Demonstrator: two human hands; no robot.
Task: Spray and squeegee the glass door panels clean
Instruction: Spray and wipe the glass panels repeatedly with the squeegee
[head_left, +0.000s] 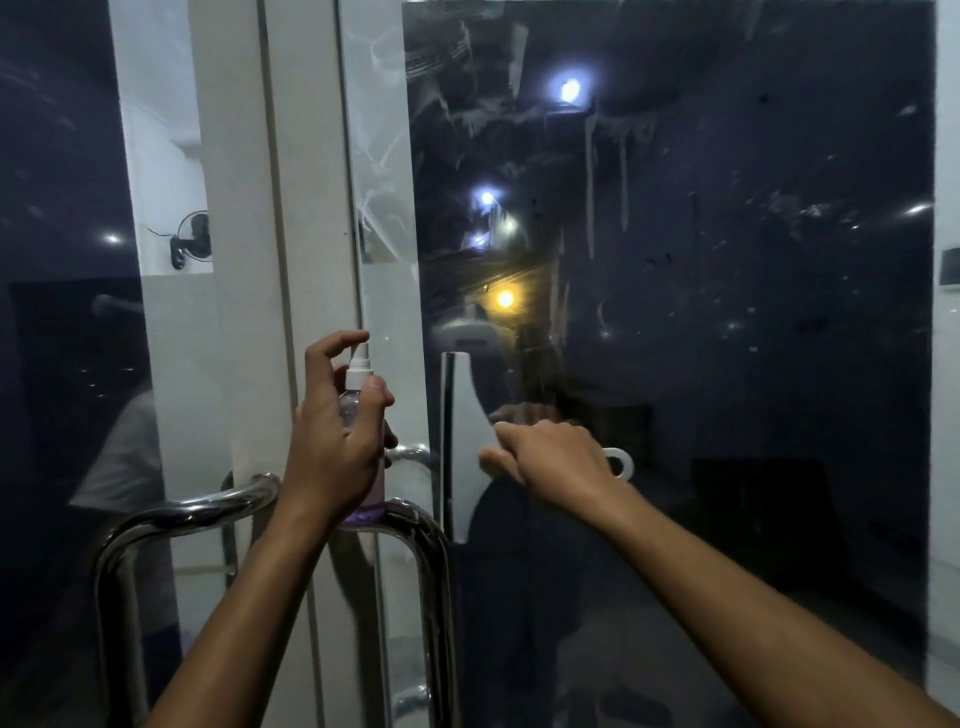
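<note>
One squeegee (465, 447) in right hand (550, 457)

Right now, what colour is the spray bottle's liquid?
Pale purple; the spray bottle in the left hand shows it in the head view.

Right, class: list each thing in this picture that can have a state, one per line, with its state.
spray bottle: upright, gripped by left hand
squeegee: blade vertical against the glass, held by right hand
right glass panel: streaked, drips running down
door handles: untouched
</note>
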